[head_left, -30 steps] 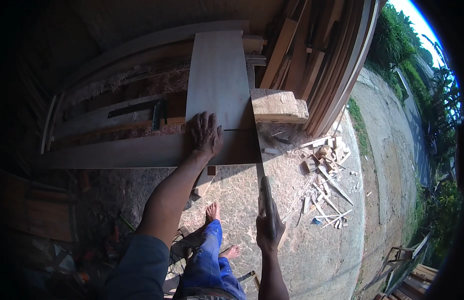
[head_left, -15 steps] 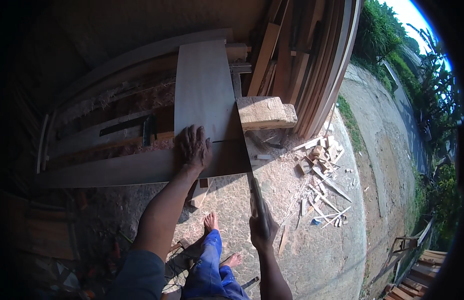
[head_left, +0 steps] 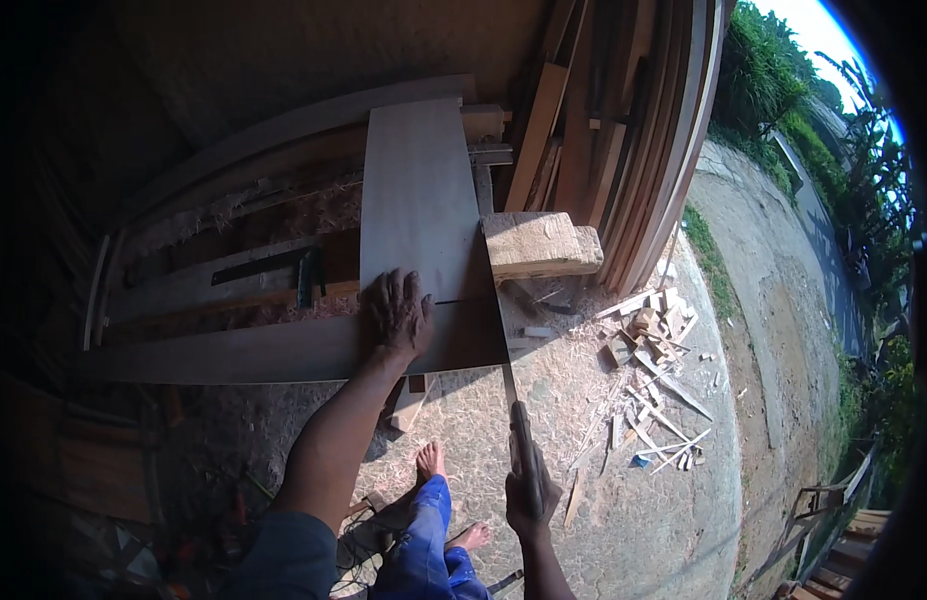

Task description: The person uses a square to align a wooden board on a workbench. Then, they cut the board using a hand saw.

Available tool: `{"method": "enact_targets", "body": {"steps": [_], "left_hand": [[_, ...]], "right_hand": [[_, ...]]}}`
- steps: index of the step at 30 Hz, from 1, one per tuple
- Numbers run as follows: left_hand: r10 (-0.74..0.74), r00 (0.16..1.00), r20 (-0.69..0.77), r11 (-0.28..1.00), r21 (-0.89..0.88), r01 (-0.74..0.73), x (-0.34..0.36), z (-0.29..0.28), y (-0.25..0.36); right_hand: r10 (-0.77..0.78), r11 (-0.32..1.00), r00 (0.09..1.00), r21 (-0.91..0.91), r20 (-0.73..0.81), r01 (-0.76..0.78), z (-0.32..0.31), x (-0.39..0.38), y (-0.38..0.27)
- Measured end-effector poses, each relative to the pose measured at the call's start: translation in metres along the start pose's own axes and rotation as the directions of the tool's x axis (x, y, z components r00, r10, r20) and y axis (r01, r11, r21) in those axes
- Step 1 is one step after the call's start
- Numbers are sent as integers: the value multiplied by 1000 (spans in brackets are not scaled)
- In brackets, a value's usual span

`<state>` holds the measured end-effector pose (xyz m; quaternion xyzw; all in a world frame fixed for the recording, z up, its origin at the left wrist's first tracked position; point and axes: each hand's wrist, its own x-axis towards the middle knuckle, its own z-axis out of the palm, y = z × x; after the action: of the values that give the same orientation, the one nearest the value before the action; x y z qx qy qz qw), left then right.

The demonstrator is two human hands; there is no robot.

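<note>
Part-hiding saw handle point(head_left: 523, 438): right grip point(head_left: 534, 498)

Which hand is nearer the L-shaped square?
Left. The left hand rests on the pale board, right of the L-shaped square; the right hand, holding the saw, is farther off, lower right.

left head-worn fisheye; faces steeply down from above; wide, hands point(head_left: 395, 318) near, feet point(head_left: 431, 461) farther below
</note>
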<state>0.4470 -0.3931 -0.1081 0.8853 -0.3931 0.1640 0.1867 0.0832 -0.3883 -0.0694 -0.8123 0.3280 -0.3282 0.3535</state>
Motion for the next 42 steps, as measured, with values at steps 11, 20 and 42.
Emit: {"method": "enact_targets", "body": {"steps": [11,20,42], "left_hand": [[1,1000,-1,996,84,-1,-1,7,-11],[35,999,-37,997,73,-32,-4,9,-21],[50,996,76,953,295,-70,7,10,-25]], "right_hand": [[325,939,867,-233,377,-251,-87,-152,-20],[60,992,994,101,88,-69,14,28,-4],[294,954,923,-141,247,-266,-66,-183,15]]}}
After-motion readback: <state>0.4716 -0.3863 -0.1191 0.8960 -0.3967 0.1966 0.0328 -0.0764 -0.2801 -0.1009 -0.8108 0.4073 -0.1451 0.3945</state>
